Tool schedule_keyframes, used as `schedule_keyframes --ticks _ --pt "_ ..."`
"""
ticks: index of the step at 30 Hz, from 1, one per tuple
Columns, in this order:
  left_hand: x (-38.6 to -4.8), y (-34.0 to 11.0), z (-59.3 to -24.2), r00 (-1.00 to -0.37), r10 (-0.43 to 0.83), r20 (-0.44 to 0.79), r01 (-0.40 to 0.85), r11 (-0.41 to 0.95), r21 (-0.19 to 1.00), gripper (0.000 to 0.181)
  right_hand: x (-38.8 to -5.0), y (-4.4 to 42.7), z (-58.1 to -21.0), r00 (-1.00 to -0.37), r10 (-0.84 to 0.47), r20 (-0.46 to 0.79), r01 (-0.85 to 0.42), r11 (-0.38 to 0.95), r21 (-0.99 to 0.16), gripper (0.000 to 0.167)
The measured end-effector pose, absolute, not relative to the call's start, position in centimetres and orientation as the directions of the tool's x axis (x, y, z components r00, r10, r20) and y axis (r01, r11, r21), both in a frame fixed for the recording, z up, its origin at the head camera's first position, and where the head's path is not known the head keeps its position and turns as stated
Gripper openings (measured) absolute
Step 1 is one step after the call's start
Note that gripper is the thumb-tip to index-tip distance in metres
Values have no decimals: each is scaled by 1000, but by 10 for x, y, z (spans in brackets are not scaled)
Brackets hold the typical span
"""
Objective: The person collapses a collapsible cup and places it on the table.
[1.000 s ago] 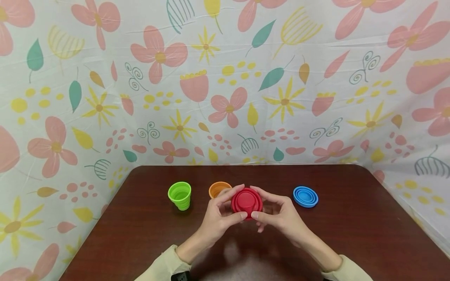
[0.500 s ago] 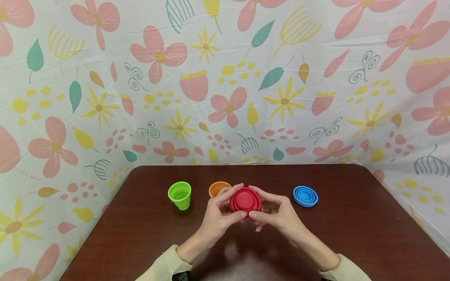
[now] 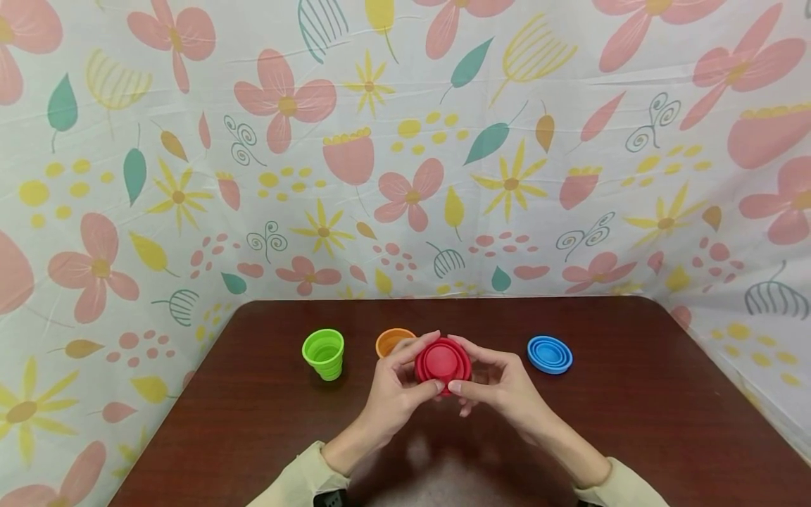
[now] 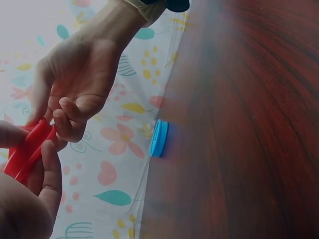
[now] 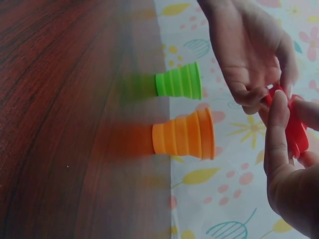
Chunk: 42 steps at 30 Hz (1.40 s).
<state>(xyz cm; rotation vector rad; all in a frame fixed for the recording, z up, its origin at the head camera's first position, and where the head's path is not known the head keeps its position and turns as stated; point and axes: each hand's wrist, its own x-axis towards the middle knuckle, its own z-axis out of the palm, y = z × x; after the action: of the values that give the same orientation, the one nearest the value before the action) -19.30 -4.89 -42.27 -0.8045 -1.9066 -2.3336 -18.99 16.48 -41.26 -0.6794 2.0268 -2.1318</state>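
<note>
A red collapsible cup (image 3: 442, 360), folded nearly flat, is held above the table between both hands, its round base facing the head camera. My left hand (image 3: 394, 384) grips its left side, thumb at the near edge and fingers at the far edge. On the other side my right hand (image 3: 500, 380) holds it the same way, the two thumbs close together. The left wrist view shows the red cup (image 4: 31, 149) edge-on, pinched by fingers of both hands. Behind my left hand stands an orange collapsible cup (image 5: 183, 133), extended and partly hidden in the head view.
A green collapsible cup (image 3: 324, 353) stands extended at the back left of the dark wooden table (image 3: 253, 422). Back right lies a blue collapsible cup (image 3: 550, 354), folded flat. A flower-patterned cloth (image 3: 412, 162) hangs behind the table and at its sides.
Both hands have shifted very slightly left with the red cup during the first half second, then stayed almost still. The other cups have not moved.
</note>
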Motion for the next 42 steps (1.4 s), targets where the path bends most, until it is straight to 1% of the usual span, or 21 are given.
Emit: schedule_keyframes --ticks 15,26,34,42 --pt "-192 -44 -422 -900 252 354 308 -205 929 65 -191 163 -415 -898 -367 243 -228 -83 -970 67" --pt "-192 -42 -422 -909 244 338 300 -179 937 67 -190 163 -415 -906 -355 229 -222 -61 -973 69" --pt "-192 -42 -423 -915 237 326 290 -174 941 67 -190 162 -417 -901 -362 237 -224 -76 -972 71" --pt "-192 -43 -424 -915 244 322 288 -164 944 67 -190 162 -418 -896 -372 243 -231 -79 -970 69"
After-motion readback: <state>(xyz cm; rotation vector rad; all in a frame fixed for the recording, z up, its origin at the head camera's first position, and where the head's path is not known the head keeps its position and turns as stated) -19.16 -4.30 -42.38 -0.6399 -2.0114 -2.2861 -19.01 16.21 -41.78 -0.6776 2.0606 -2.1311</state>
